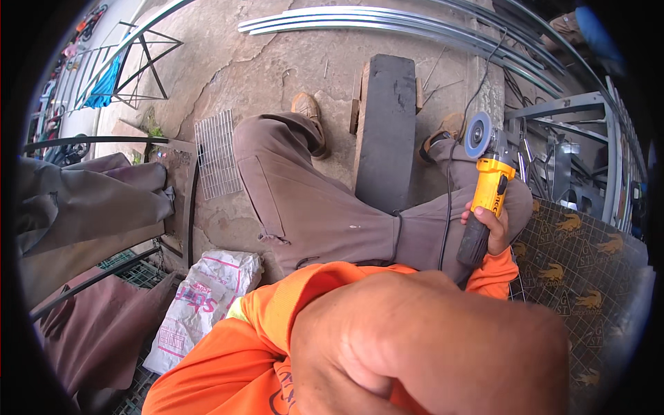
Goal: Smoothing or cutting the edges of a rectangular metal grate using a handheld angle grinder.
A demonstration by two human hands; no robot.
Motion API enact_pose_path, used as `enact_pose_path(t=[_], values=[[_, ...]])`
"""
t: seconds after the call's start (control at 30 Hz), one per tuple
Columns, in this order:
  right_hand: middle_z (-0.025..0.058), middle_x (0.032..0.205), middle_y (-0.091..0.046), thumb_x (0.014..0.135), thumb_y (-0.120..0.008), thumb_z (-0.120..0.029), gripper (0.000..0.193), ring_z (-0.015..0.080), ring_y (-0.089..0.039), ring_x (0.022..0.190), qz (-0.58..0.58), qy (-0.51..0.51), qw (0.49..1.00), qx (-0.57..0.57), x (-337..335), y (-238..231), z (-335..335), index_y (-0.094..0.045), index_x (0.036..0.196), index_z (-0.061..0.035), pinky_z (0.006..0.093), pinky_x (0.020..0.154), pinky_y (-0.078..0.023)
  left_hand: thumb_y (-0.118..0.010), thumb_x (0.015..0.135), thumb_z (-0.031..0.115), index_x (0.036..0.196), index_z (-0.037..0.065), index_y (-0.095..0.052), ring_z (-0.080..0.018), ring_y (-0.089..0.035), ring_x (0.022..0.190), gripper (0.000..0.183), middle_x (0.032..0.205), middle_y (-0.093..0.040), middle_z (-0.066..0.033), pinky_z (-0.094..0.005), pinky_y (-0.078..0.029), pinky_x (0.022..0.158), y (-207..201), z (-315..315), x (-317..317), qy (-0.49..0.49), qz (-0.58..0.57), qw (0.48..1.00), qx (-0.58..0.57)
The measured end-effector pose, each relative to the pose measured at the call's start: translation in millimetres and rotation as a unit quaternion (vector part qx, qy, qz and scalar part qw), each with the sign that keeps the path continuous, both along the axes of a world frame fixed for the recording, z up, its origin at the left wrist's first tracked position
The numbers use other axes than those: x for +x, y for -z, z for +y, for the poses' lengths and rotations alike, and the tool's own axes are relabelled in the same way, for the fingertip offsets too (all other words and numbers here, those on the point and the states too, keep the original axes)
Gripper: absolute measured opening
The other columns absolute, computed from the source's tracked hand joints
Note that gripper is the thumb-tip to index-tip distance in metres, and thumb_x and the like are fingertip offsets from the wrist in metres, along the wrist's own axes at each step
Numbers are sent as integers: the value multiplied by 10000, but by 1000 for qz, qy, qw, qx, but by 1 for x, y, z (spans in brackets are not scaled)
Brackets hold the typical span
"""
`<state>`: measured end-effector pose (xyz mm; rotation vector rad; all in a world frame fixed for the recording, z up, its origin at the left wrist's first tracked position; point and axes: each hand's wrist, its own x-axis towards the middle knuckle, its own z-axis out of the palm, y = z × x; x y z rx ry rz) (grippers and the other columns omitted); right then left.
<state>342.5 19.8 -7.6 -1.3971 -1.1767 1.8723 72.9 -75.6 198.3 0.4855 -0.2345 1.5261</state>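
My right hand (pixel 496 229) is closed around the black rear grip of a yellow and black angle grinder (pixel 492 185). The grinder stands upright over my right thigh, its round grey-blue disc (pixel 477 135) at the top. My bent left arm (pixel 443 332) crosses the lower part of the view, close and blurred, with its orange sleeve pushed up; its hand is out of view. Between my feet lies a long block (pixel 389 124) with a dark grey top and wooden sides.
A black cord (pixel 449 187) hangs over my right leg. Long metal profiles (pixel 360 19) lie at the back, and a metal frame (pixel 570 107) stands right. To the left are a wire grid (pixel 218 155), a white printed sack (pixel 200 297) and draped cloths (pixel 90 207). Patterned black board (pixel 553 256) is at right.
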Motion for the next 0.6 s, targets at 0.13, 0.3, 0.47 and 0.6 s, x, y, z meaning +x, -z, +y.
enact_pose_path(t=[0.13,0.3,0.47,0.6], values=[[129,975,-637,828,-689,-254,416,200,-669,821,14,-12,1000,-12,-10,3,0,-582,1102,40,340,757,-578,-661,944,103,1013,42,-613,-253,-688,868,104,986,-713,-137,-402,-539,815,1,-2,12,-46,22,999,8],[138,982,-633,827,-675,-218,404,206,-670,827,5,15,1000,8,4,-8,-3,-573,1117,44,353,767,-583,-653,953,126,1020,63,-615,-258,-692,897,99,999,-718,-129,-407,-543,834,-1,-1,22,-77,72,994,7],[119,958,-647,814,-701,-247,411,197,-672,838,11,-5,1000,-5,3,-5,4,-598,1089,40,333,781,-568,-644,961,148,1026,84,-618,-263,-696,927,95,1013,-722,-121,-412,-547,852,1,-7,17,-30,32,999,8],[123,957,-645,816,-703,-218,426,199,-672,825,37,-4,999,7,-11,-6,5,-570,1124,44,343,770,-572,-637,968,166,1032,101,-620,-266,-699,950,92,1023,-725,-115,-416,-550,866,10,-7,-18,-12,-3,1000,20]])
